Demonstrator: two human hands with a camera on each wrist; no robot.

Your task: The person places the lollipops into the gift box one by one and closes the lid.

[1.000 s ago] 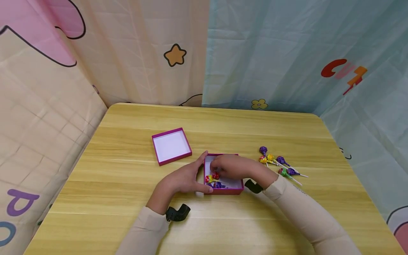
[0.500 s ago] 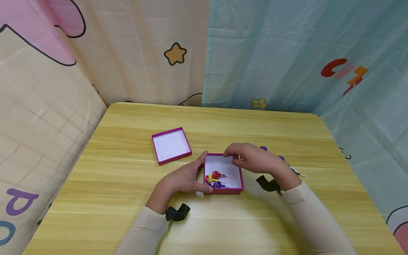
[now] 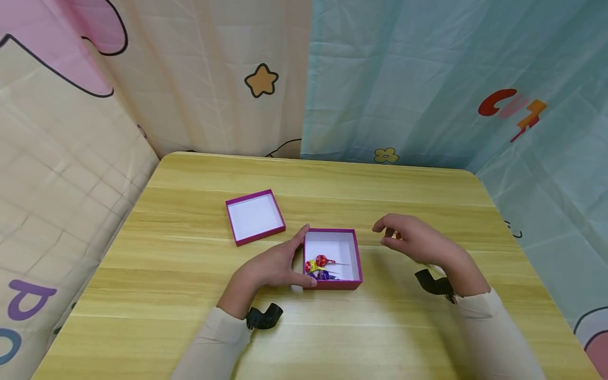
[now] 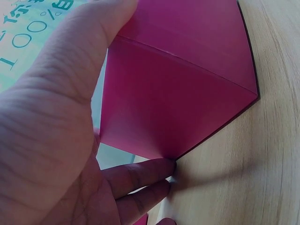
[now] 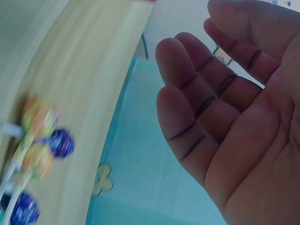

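Observation:
My left hand (image 3: 273, 266) holds the left side of a square magenta box (image 3: 332, 285), thumb along the front wall and fingers at the back corner. The left wrist view shows its plain outer wall (image 4: 159, 98) close up. Inside lie a red lollipop (image 3: 321, 260), a yellow lollipop (image 3: 311, 266) and purple ones (image 3: 325, 275) at the front left. My right hand (image 3: 420, 240) hovers to the right of the box, fingers loosely bent, holding nothing. Beyond it, in the right wrist view, a blurred orange-yellow lollipop (image 5: 40, 117) and purple lollipop (image 5: 62, 143) lie on the table; my hand mostly hides them from the head view.
The box's lid (image 3: 255, 217) lies inside up at the back left of the box, white within and magenta at its rim. The wooden table (image 3: 328, 338) ends at hanging curtains (image 3: 389, 79) behind and on both sides.
My right hand has come out of the box and moved right, towards the loose lollipops. The red lollipop now lies uncovered in the box. My left hand has stayed on the box.

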